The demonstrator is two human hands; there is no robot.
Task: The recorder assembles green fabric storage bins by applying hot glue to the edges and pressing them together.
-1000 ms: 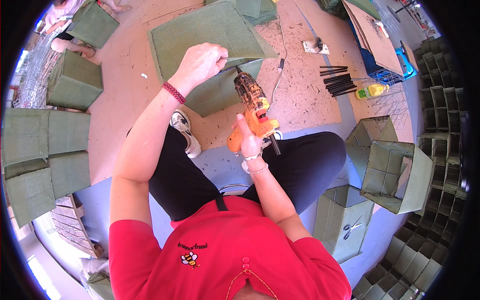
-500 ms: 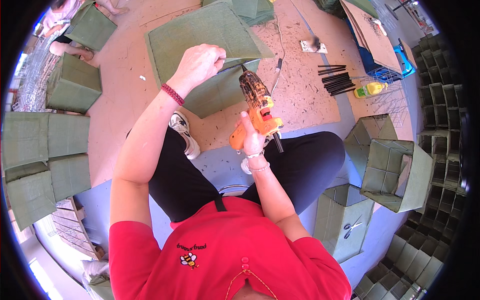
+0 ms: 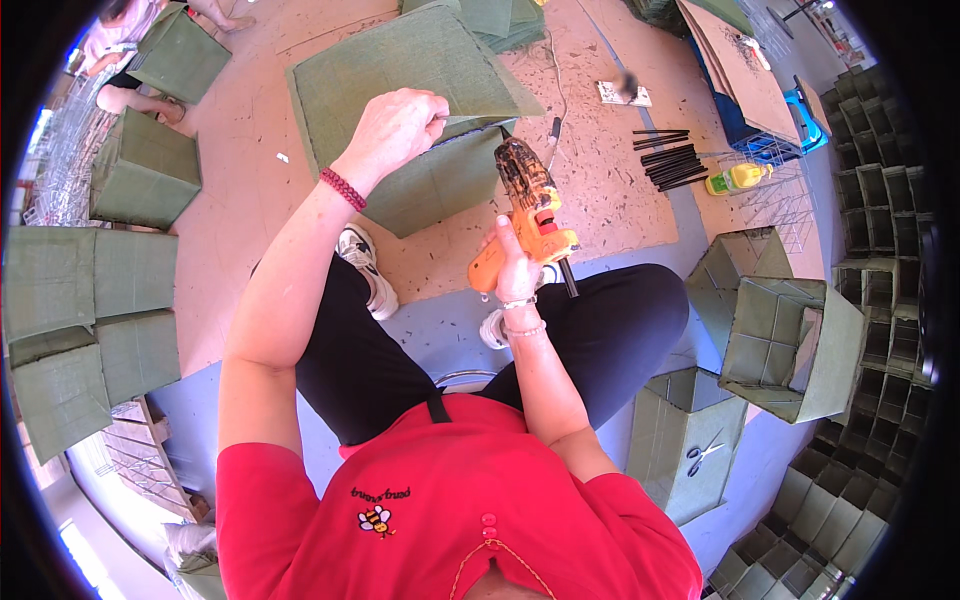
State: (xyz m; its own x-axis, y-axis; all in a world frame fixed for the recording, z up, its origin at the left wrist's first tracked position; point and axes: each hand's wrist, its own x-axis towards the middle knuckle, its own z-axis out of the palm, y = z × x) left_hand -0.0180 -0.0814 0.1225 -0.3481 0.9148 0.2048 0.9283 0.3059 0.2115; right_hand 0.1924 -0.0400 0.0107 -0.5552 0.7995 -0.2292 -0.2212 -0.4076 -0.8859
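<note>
A green fabric-covered box (image 3: 385, 70) stands in front of me, its top sheet overhanging the near side. My left hand (image 3: 400, 128) is closed in a pinch at the sheet's edge and holds it up off the side panel (image 3: 430, 185). In my right hand (image 3: 516, 268) is an orange glue gun (image 3: 528, 190), its front end coated in dark glue. The nozzle points away from me, up under the raised edge near the box's right corner. A black glue stick (image 3: 569, 277) sticks out of the gun's rear.
Black glue sticks (image 3: 672, 167) lie on the board to the right, near a yellow bottle (image 3: 735, 179) and a power strip (image 3: 625, 94). Scissors (image 3: 705, 453) rest on a green box at lower right. More green boxes (image 3: 150, 165) stand left, near another person (image 3: 125, 95).
The glue gun in my right hand has moved slightly right along the box's edge. My left hand has stayed almost still, pinching the sheet.
</note>
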